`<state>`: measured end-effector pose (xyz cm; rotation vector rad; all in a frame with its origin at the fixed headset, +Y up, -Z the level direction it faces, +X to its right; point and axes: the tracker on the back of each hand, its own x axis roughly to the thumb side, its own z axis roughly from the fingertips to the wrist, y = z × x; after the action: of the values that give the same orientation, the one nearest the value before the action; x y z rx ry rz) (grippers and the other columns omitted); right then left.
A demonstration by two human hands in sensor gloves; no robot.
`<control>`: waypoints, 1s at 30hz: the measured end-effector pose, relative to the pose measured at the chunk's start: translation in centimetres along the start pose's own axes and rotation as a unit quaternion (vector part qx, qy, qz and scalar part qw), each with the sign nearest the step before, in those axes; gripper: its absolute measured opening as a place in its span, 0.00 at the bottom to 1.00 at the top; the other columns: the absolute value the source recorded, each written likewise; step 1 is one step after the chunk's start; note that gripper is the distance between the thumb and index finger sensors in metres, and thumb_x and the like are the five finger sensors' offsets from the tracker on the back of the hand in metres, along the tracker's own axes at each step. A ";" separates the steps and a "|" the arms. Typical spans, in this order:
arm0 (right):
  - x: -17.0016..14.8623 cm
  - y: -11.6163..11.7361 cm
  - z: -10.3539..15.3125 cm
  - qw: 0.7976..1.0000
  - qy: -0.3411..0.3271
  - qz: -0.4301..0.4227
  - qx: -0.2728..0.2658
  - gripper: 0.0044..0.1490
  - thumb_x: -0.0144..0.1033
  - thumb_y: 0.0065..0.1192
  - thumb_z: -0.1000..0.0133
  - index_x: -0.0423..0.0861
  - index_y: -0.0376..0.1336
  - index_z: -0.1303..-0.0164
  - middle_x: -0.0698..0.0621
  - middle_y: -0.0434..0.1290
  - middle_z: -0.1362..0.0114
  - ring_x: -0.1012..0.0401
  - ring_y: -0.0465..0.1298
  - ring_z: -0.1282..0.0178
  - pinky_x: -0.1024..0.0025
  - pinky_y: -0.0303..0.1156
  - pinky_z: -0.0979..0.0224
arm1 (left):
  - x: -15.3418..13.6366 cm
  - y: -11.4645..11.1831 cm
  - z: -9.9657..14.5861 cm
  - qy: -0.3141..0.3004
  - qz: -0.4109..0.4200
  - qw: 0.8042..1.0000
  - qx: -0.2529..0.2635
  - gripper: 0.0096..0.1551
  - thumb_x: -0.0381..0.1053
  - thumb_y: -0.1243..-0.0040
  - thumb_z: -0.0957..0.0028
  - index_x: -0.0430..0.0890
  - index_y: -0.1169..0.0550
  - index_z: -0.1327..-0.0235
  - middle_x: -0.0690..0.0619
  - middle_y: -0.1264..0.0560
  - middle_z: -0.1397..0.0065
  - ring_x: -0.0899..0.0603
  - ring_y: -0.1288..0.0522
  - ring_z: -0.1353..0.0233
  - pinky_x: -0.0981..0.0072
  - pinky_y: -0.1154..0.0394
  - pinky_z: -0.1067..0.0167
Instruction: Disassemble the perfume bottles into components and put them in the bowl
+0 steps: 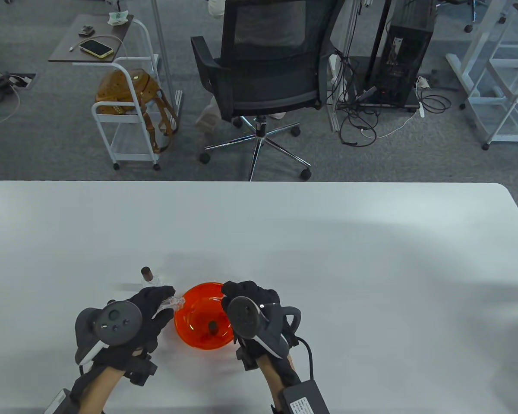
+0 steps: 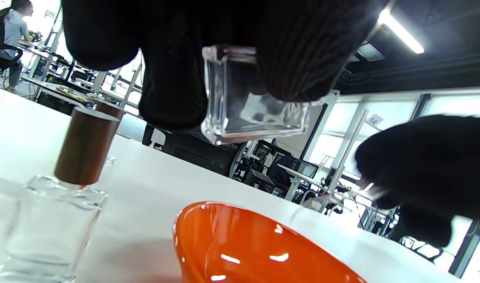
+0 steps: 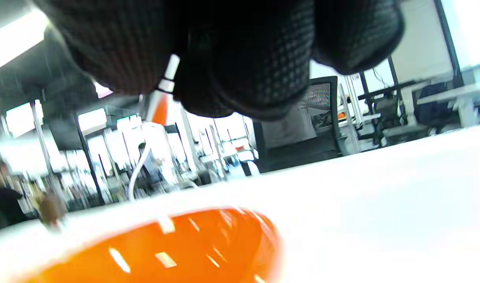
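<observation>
Down on the white bench (image 1: 285, 241), the table view shows an orange bowl (image 1: 194, 302) with a small brown cap (image 1: 213, 326) lying inside it. The left hand (image 1: 131, 321) sits just left of the bowl, holding a clear glass bottle (image 1: 172, 303) whose end reaches the bowl's rim. The right hand (image 1: 252, 308) hangs over the bowl's right side, fingers bent downward. Behind the left hand, up and left of the bowl, a second bottle (image 1: 149, 280) with a brown cap stands upright. From the left wrist view, the gloved fingers (image 2: 173, 94) curl round the clear square bottle (image 2: 255, 114), which hangs above the bowl (image 2: 240, 243); the capped bottle (image 2: 59, 220) stands left of the bowl, and the right hand (image 2: 428, 169) shows dark above the bowl's right side. From the right wrist view, the right fingers (image 3: 240, 74) are bunched above the bowl (image 3: 177, 251); a thin white tube (image 3: 170, 70) shows between them, though I cannot tell whether they pinch it.
</observation>
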<state>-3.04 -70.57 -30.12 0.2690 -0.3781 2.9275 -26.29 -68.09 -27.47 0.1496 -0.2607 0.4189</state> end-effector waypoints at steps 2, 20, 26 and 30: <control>0.9 1.5 -0.3 0.998 -0.024 0.062 0.023 0.26 0.48 0.72 0.58 0.60 0.72 0.48 0.59 0.83 0.43 0.68 0.85 0.61 0.52 0.79 0.38 | 0.5 -0.3 0.1 -0.005 -0.024 1.000 -0.006 0.31 0.51 0.29 0.55 0.49 0.18 0.36 0.45 0.16 0.34 0.40 0.11 0.42 0.40 0.23 0.39; -3.6 -2.1 -0.2 1.000 0.020 -0.006 -0.013 0.29 0.54 0.64 0.56 0.57 0.72 0.45 0.56 0.82 0.41 0.64 0.85 0.55 0.48 0.76 0.36 | 6.6 -4.6 -4.5 0.018 -0.255 0.960 -0.113 0.30 0.52 0.26 0.57 0.53 0.16 0.37 0.50 0.12 0.35 0.40 0.13 0.38 0.42 0.25 0.37; -5.2 -2.1 -0.5 0.999 0.045 -0.024 -0.001 0.29 0.54 0.63 0.56 0.57 0.73 0.46 0.56 0.82 0.42 0.64 0.85 0.55 0.48 0.76 0.37 | 7.5 -7.0 -6.7 0.035 -0.296 0.939 -0.169 0.30 0.48 0.27 0.55 0.52 0.17 0.35 0.49 0.13 0.33 0.40 0.14 0.36 0.42 0.26 0.36; -5.4 -2.1 -0.5 0.998 0.049 -0.030 0.003 0.29 0.54 0.63 0.56 0.57 0.73 0.46 0.55 0.82 0.42 0.64 0.85 0.55 0.48 0.76 0.37 | 7.8 -7.8 -7.9 0.036 -0.316 0.934 -0.165 0.30 0.49 0.26 0.56 0.54 0.17 0.36 0.51 0.13 0.33 0.41 0.14 0.37 0.44 0.25 0.37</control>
<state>2.52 -69.26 -31.20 0.1358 -0.3395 2.8696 -14.40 -70.62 -33.49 -0.1145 -0.1938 -0.2632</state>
